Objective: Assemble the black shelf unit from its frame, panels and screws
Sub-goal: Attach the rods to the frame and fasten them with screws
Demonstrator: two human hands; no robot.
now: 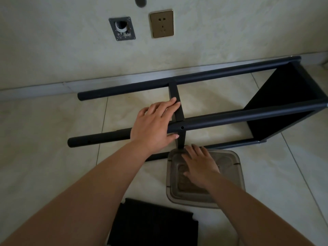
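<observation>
Loose black panel nearest; left hand grips frame tube, right hand fingers flat.

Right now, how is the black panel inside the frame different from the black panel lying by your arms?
The fitted panel stands on edge between the frame's poles, at its far right end. The loose panel lies flat on the floor tiles, joined to nothing, partly hidden by the left arm. Both are black and flat.
</observation>
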